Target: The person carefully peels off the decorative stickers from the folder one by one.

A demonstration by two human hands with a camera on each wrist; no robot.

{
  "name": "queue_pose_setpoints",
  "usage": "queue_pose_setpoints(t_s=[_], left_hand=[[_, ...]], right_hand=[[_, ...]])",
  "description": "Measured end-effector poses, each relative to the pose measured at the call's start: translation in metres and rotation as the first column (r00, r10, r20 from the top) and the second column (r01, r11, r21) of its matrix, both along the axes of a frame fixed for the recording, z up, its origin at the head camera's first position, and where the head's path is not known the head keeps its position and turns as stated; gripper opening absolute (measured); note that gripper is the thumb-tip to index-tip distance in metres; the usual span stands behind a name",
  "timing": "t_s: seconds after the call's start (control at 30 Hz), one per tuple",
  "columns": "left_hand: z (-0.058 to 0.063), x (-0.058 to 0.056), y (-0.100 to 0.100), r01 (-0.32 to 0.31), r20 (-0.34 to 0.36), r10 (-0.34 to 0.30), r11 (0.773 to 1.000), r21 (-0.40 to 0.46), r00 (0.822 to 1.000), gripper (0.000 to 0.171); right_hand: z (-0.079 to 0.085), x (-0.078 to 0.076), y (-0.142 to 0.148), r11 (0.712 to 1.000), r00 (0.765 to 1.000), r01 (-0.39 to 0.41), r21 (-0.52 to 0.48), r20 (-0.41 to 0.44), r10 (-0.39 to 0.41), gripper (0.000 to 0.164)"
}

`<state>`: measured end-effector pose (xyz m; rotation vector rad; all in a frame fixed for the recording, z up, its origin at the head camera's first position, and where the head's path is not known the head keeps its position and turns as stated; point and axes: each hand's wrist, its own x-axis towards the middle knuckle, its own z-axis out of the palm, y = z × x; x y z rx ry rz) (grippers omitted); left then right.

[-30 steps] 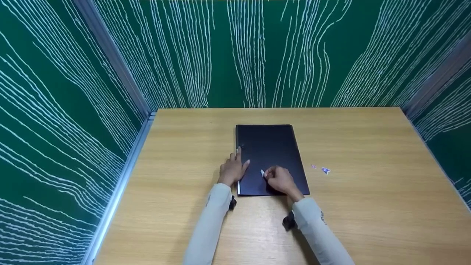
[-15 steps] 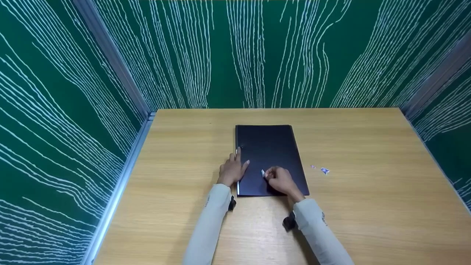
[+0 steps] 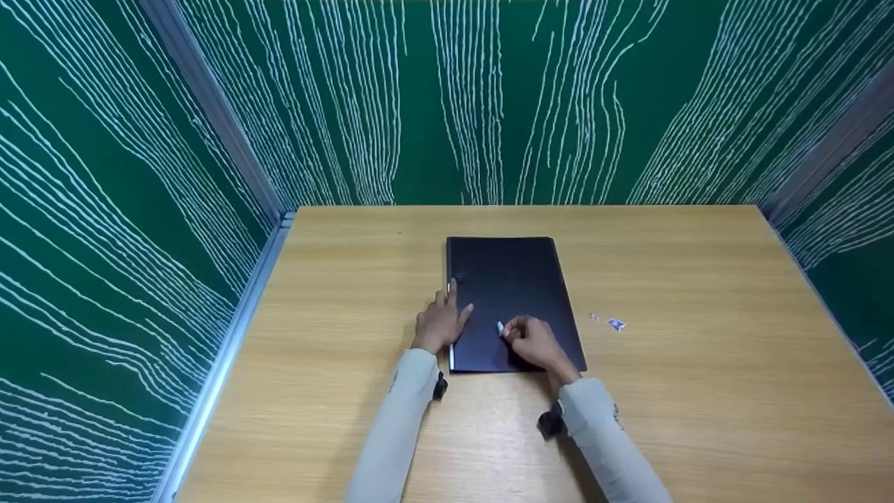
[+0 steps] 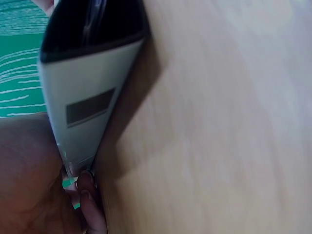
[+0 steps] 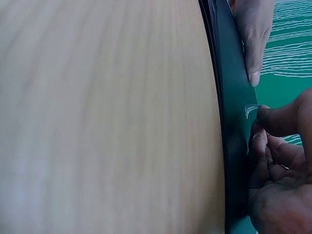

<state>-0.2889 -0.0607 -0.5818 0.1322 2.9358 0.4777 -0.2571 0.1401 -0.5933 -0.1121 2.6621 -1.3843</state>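
Observation:
A black ring binder (image 3: 506, 272) with a white spine (image 4: 83, 80) lies flat on the table. My left hand (image 3: 438, 321) rests over its spine edge, thumb spread on the cover and fingers along the side. On the lower part of the cover, the thumb and fingertips of my right hand (image 3: 534, 341) pinch a small whitish strip (image 3: 500, 327). In the right wrist view this strip looks thin, clear and bent, like a bit of peeled film or sticker (image 5: 250, 109). My fingers hide its other end.
Two small purple-and-white scraps lie right of the binder, a larger scrap (image 3: 617, 325) and a tiny one (image 3: 594, 316). The wooden table (image 3: 712, 300) meets green walls (image 3: 426, 105) with white wavy lines. A metal rail (image 3: 230, 342) runs along the left edge.
Almost nothing differs. My right hand keeps its pinch on the strip, which has shifted very slightly to the right. My left hand stays in place on the binder.

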Motion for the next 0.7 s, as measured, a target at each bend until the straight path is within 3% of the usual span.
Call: queue_pose_setpoints(t_s=[0.7], left_hand=[[-0.0015,-0.0014,0.0018,-0.013,0.028,0.013,1.000,-0.005,1.000,0.072]], right_hand=[[-0.0014,0.0043,0.0050,1.000,1.000,0.013,-0.022,-0.019,-0.013,0.005]])
